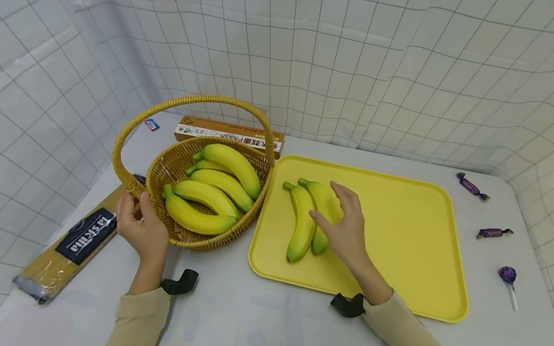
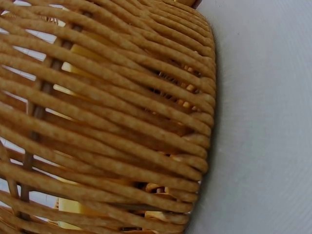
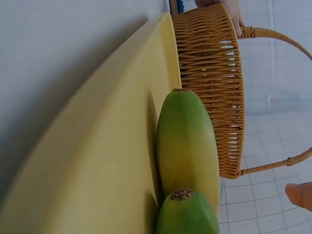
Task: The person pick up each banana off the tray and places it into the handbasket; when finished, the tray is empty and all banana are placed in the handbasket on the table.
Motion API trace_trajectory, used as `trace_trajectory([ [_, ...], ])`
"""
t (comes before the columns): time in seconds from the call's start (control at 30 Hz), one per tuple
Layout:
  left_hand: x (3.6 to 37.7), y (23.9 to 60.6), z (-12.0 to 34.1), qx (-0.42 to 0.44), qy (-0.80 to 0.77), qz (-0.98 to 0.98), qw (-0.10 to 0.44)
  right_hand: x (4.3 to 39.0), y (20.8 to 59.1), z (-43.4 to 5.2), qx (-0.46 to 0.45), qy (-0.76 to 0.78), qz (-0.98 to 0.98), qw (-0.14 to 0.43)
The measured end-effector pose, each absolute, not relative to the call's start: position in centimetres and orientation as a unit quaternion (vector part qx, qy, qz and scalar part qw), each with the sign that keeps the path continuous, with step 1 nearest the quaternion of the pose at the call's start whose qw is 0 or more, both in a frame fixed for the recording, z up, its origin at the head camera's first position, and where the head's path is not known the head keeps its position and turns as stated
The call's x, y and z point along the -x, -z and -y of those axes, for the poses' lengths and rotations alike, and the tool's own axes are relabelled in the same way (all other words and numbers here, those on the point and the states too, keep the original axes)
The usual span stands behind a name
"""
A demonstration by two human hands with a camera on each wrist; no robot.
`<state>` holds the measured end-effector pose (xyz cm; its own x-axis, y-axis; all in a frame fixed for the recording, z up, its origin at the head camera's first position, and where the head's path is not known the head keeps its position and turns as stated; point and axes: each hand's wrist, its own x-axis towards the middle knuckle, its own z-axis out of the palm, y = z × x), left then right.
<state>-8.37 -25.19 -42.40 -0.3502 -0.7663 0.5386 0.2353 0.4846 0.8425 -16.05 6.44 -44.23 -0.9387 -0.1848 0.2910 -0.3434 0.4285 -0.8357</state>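
Note:
A round wicker basket with a tall arched handle holds several yellow bananas. My left hand grips the basket at the handle's near-left foot; only weave fills the left wrist view. To the right, a yellow tray carries two bananas side by side, the left one fully visible, the right one partly behind my right hand. That hand hovers above the right banana, thumb and fingers spread with nothing between them. Greenish banana ends show below its thumb's side in the right wrist view.
Left of the basket lies a pasta packet. A pasta box stands behind it, near a small blue-and-red wrapper. Two purple wrapped candies and a lollipop lie right of the tray. White gridded cloth surrounds the table.

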Motion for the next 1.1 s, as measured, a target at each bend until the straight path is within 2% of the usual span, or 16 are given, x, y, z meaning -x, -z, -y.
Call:
trace_trajectory([
  [0.53, 8.4, 42.4, 25.2, -0.193, 0.474, 0.672, 0.536, 16.9, 46.5, -6.8, -0.116, -0.515, 0.849, 0.028],
  [0.8, 8.3, 42.4, 25.3, -0.193, 0.472, 0.672, 0.537, 17.1, 47.1, -6.8, -0.084, -0.514, 0.854, -0.023],
  [1.1, 8.3, 42.4, 25.2, -0.194, 0.471, 0.672, 0.537, 17.2, 47.5, -6.9, -0.067, -0.519, 0.850, -0.051],
])
